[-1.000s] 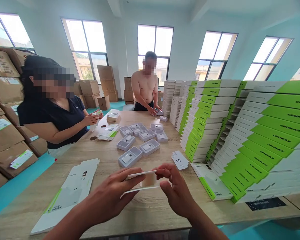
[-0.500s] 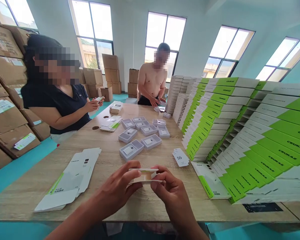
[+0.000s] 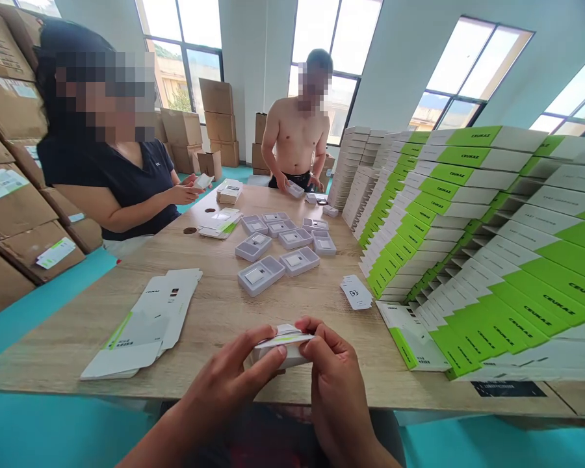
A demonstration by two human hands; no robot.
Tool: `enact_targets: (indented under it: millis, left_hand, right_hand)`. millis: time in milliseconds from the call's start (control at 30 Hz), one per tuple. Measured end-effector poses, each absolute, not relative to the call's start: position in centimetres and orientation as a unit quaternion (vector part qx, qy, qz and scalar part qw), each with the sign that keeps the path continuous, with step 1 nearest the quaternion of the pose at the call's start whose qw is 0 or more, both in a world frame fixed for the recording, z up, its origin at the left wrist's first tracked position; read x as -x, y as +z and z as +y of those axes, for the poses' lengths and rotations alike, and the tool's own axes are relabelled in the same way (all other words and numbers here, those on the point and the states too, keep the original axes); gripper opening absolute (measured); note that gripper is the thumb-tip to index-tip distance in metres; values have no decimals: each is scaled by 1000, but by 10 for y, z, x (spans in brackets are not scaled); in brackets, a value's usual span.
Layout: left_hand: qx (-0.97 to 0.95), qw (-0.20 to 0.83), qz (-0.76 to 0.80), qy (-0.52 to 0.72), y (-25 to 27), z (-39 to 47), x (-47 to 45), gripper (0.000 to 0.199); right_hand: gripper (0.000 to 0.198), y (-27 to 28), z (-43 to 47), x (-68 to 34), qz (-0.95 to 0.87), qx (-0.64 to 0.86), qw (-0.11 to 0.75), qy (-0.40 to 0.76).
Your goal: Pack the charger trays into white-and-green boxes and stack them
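Between my hands, just above the near edge of the table, is a small white carton [image 3: 290,354] with a green stripe. My left hand [image 3: 241,370] grips its left side, thumb along the front and fingers over the top. At the right end, my right hand [image 3: 338,367] pinches the carton with thumb and fingers near its top flap. To the left lie flat unfolded cartons [image 3: 146,325], white with green marks. Ahead sit several plastic trays [image 3: 260,274], with small white items in them. A small pile of printed cards [image 3: 355,292] rests at the right.
Tall stacks of white and green boxes [image 3: 468,214] line the right side of the wooden table [image 3: 214,292]. One co-worker [image 3: 127,175] at the left holds a small white box; another person [image 3: 297,136] stands at the far end handling a tray. Brown cardboard boxes [image 3: 19,208] are piled at left.
The carton, earlier seen with its end gaping, now has its top flap folded over and green stripe showing. The far person has lifted a tray. My view has tilted down slightly.
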State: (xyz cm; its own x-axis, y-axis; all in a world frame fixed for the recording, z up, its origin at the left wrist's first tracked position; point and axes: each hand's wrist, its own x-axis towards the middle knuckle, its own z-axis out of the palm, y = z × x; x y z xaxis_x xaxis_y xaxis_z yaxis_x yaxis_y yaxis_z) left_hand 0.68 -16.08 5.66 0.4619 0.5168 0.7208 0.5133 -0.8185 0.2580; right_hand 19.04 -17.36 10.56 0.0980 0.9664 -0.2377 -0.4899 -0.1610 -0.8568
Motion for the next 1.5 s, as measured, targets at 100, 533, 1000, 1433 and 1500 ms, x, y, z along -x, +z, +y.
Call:
enact_targets:
  millis: [100,533,1000,1433,1500]
  left_hand:
    - [-854,-19,284,436,56,-168,-12,40]
    - [-840,13,315,442,48,-173,-12,43]
    - [-838,18,313,447,53,-164,2,29]
    - [-782,37,382,490,68,-149,8,27]
    - [-779,49,387,491,68,-149,6,25]
  right_hand:
    - [21,104,-177,-190,-276,456,580,616]
    - [27,87,-168,-234,-778,328,506,175]
    - [15,79,-161,-223,-747,377,532,131]
    - [45,88,-143,-243,-810,366,428,161]
    - [40,89,-145,-244,-805,372,430,170]
